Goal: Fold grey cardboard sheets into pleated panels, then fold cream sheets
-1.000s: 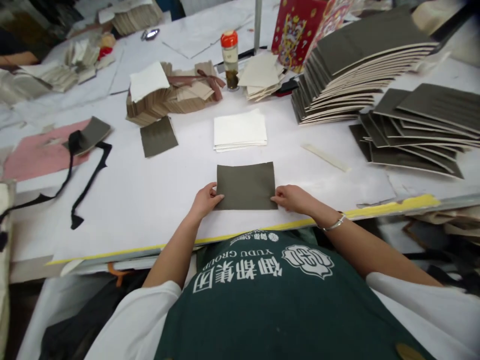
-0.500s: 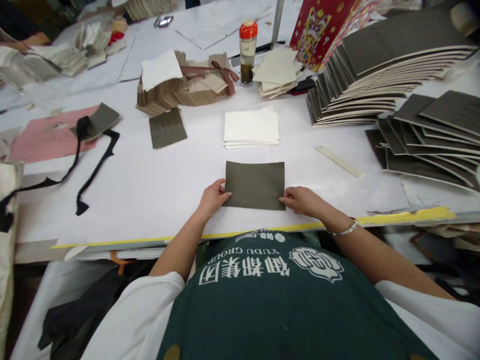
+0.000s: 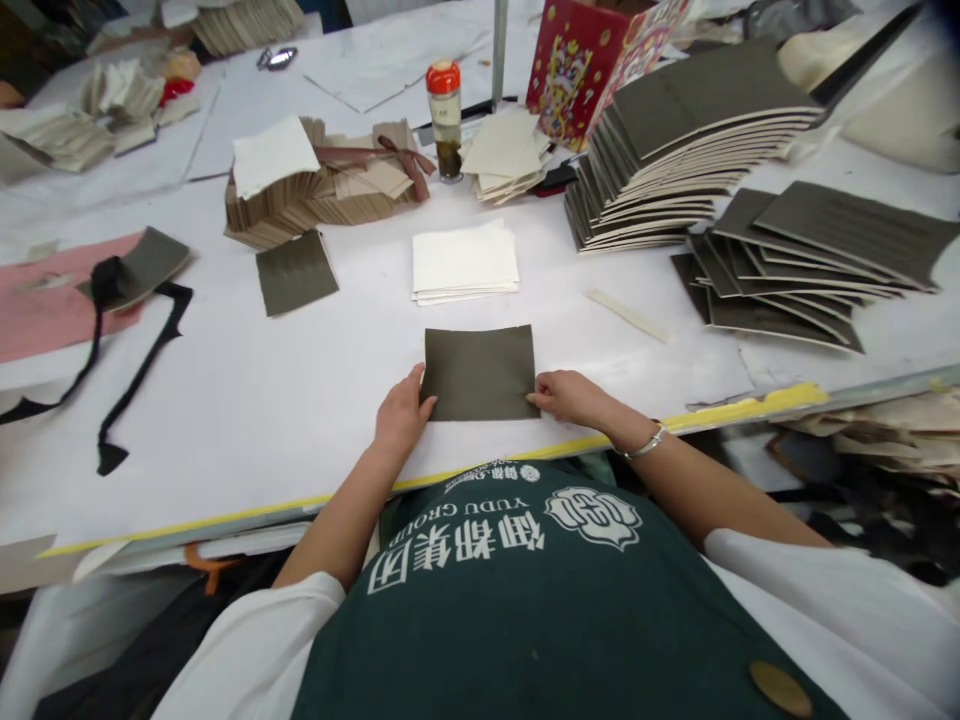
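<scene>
A dark grey-green sheet of card (image 3: 480,375) lies near the front edge of the white table. My left hand (image 3: 402,410) pinches its left edge near the lower corner. At the right edge, my right hand (image 3: 568,397) grips it between thumb and fingers. Just beyond the card sits a small stack of white sheets (image 3: 465,262). A pale narrow strip (image 3: 628,315) lies to the right of it, and a smaller dark square card (image 3: 297,272) to the left.
Stacks of dark boards (image 3: 705,150) and loose dark boards (image 3: 802,265) fill the right side. Brown card bundles (image 3: 330,185), a red-capped bottle (image 3: 445,120) and a red bag (image 3: 577,70) stand behind. Black ribbon (image 3: 142,380) and pink paper (image 3: 45,310) lie left.
My view has turned a little to the right, so the table's things appear further left. Both hands keep hold of the dark card, which looks little changed.
</scene>
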